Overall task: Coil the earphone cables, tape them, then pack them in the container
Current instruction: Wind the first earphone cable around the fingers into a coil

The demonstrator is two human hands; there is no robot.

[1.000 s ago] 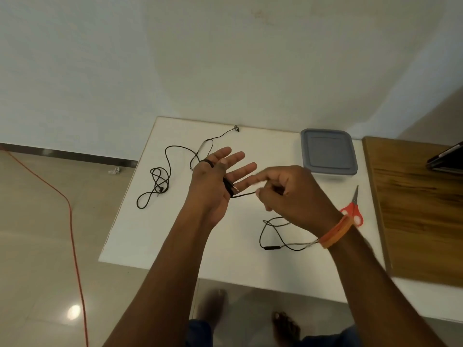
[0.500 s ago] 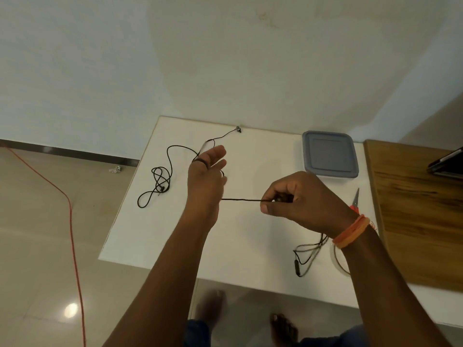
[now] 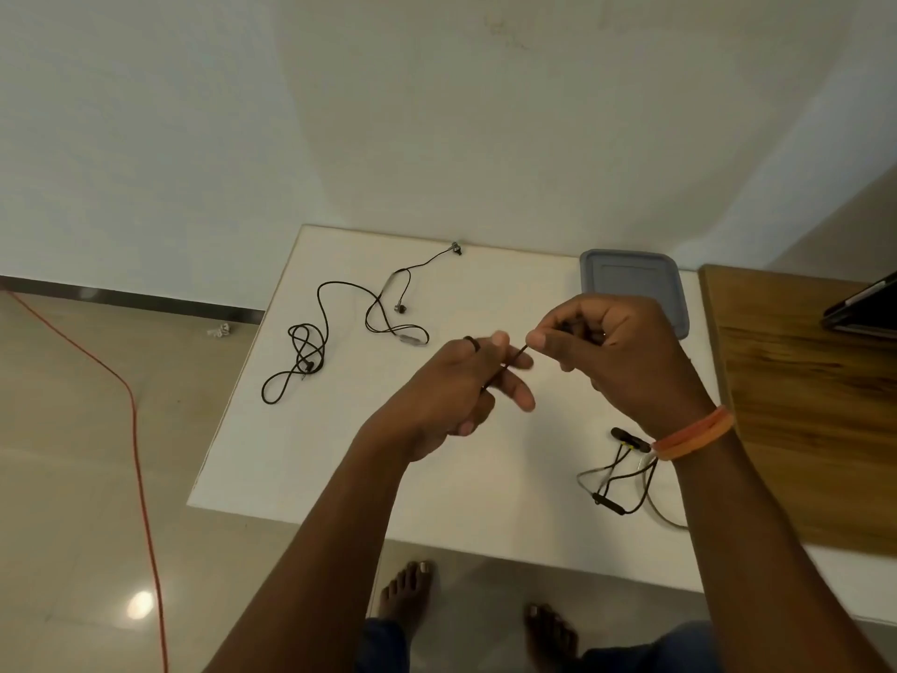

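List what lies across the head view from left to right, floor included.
Orange cord on the floor → tangled black earphones → left hand → right hand → wooden board → dark device at the right edge.

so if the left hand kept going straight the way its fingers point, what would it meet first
Most likely the right hand: the left hand points right and slightly away, across a short gap bridged by the black cable. Depth is unclear from this one view.

Black earphone cable [image 3: 515, 358] taut between hands
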